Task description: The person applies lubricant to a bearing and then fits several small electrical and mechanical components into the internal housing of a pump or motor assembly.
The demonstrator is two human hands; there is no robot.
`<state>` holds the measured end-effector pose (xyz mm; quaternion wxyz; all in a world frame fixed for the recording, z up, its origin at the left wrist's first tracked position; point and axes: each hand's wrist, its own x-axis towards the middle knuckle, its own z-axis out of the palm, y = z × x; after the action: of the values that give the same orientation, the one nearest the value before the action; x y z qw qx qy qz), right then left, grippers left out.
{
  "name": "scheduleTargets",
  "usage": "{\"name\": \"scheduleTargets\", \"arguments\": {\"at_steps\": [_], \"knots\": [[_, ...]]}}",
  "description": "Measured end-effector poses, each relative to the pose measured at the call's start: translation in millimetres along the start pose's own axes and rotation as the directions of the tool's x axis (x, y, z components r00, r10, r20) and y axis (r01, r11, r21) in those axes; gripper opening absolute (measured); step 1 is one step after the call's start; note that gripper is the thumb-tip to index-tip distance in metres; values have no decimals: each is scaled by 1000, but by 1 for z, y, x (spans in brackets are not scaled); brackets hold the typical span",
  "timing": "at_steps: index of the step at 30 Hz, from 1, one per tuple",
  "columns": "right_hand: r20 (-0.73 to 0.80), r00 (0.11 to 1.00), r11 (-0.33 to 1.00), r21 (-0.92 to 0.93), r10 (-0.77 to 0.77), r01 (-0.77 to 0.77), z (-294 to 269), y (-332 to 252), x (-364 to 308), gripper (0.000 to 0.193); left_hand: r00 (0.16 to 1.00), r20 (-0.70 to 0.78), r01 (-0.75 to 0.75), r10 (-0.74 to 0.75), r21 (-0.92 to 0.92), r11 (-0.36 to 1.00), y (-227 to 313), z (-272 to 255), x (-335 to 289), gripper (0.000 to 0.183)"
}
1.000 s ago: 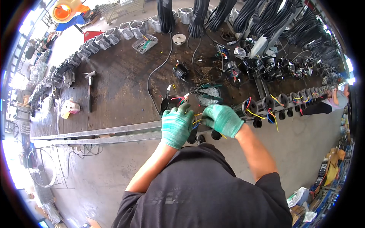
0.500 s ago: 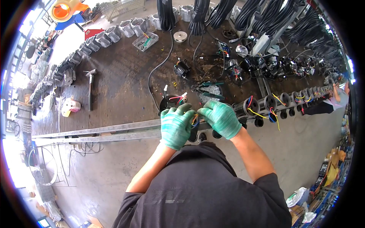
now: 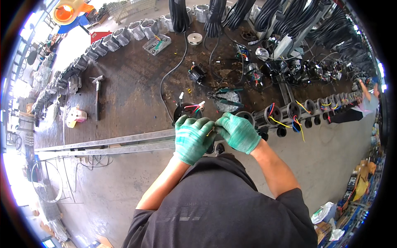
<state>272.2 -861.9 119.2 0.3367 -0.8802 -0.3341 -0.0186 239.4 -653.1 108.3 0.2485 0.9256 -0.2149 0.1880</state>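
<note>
My left hand (image 3: 192,139), in a green glove, is closed at the bench's front edge with its fingertips pinched together. My right hand (image 3: 239,131), gloved alike, meets it fingertip to fingertip. Between them a bit of yellow wire (image 3: 211,132) shows in the pinch; the gloves hide the rest. Just beyond my left fingers sits a round black housing (image 3: 180,111) with red and white-tipped wires (image 3: 198,106) rising from it. A black cable (image 3: 165,78) runs to it. Past my right hand lie green-handled pliers (image 3: 225,89) on a bowl of small clear pieces (image 3: 232,99).
Black housings (image 3: 294,110) with coloured wires line the bench edge to the right. A hammer (image 3: 97,93) lies at left, a clear tray (image 3: 157,44) farther back. Small motors (image 3: 197,73) and hanging cable bundles (image 3: 178,16) stand beyond. Another person (image 3: 366,105) works at far right.
My hands have drawn together. The orange and blue wires that showed between them are now mostly covered by the fingers. My right hand has shifted slightly toward me.
</note>
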Motion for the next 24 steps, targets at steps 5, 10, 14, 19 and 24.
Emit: {"name": "scheduleTargets", "arguments": {"at_steps": [5,10,14,19,24], "knots": [[-41,998,993,112,44,-39,10,3,-7,14,1000,-26,-5,5,30,1000,-7,13,-9,21],[-58,994,974,215,88,-74,12,0,-11,12,999,-17,-30,31,40,999,-8,12,-10,20],[17,990,986,92,139,-140,10,-6,-10,14,998,2,-62,62,69,996,-8,14,-12,21],[510,659,332,591,553,-735,9,-11,-5,22,997,20,-76,75,66,995,-8,11,-13,21],[377,757,397,679,533,-617,19,-2,-16,16,998,12,-67,67,-10,998,-13,8,-11,21]]}}
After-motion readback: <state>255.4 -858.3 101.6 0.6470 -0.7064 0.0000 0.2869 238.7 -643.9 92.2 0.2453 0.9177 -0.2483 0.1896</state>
